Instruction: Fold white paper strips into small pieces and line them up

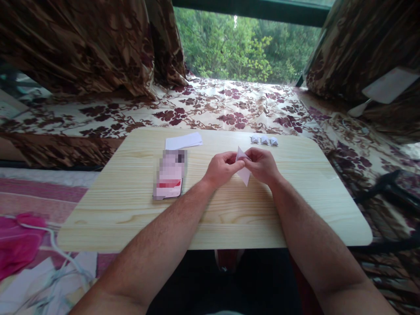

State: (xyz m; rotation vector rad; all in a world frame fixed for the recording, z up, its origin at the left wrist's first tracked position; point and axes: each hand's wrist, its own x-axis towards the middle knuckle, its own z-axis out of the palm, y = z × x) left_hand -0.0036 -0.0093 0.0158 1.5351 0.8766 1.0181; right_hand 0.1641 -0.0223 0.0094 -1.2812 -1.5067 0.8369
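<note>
My left hand [222, 168] and my right hand [261, 164] meet over the middle of a light wooden table [131, 218]. Both pinch a small piece of folded white paper [243, 174], its pointed tip hanging down between them. Three small folded paper pieces [264, 140] lie in a row just beyond my right hand. A stack of white paper strips [183, 141] rests on the far left part of the table.
A phone [169, 175] with a pink and red cover lies left of my hands. Floral bedding [210, 105] and brown curtains [82, 43] surround the table, with a window onto trees behind. Pink cloth and a white cable [52, 249] lie at the lower left.
</note>
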